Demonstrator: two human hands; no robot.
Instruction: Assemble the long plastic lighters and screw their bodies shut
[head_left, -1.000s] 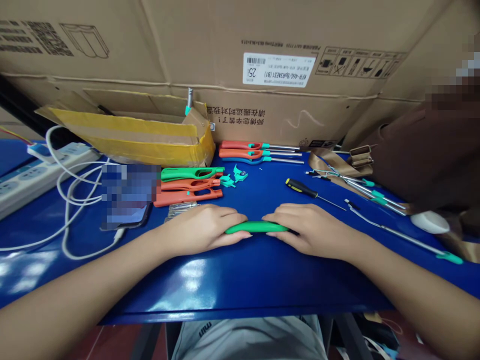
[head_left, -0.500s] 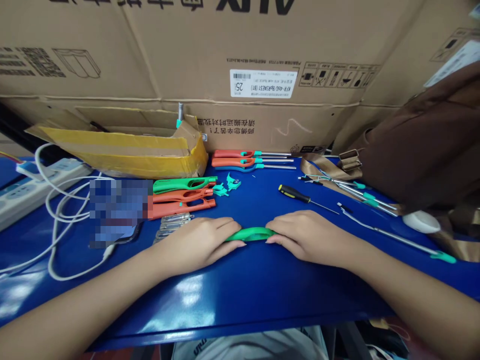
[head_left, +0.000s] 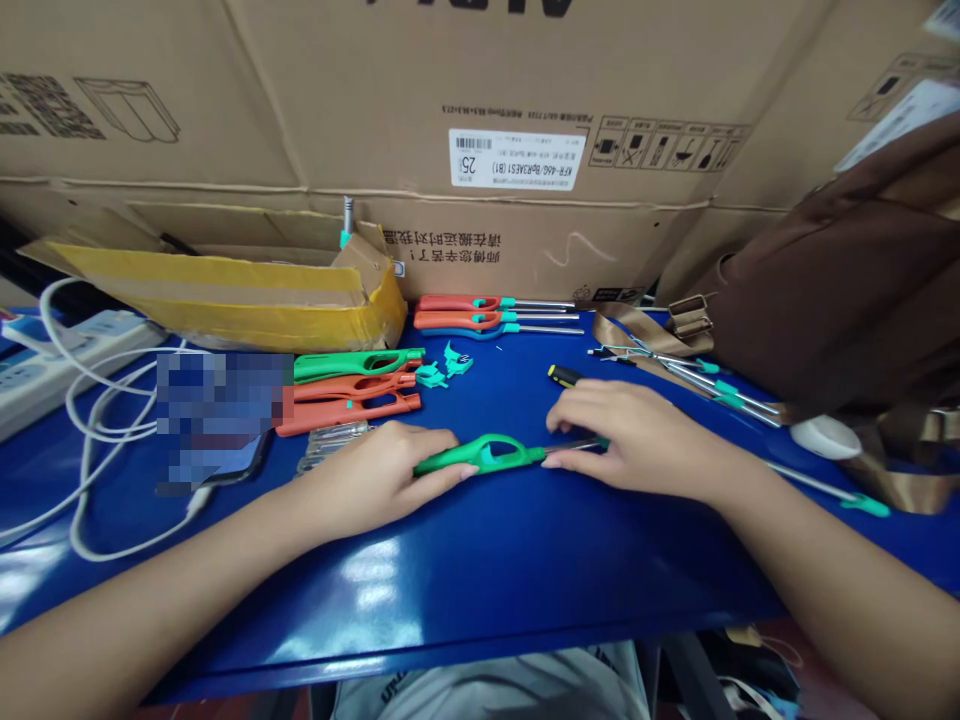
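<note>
My left hand is closed around the rear of a green lighter body with an oval opening, held just above the blue table. A thin metal rod reaches from its front end into my right hand. Curled fingers lie above the rod and the thumb below it; a small green-teal tip shows by the palm. Behind that hand the black-and-yellow screwdriver handle shows, its shaft hidden. Beyond my left hand lie a green lighter shell, orange shells and teal plastic pieces.
Orange lighters with metal tubes lie at the back beside a yellow-taped cardboard box. More metal tubes and a brown bag are on the right. A phone, white cable and power strip occupy the left.
My right hand has opened a little and shifted along to the right end, so a metal rod now shows beyond the green body. The hand now covers the screwdriver's shaft. The view has shifted slightly.
</note>
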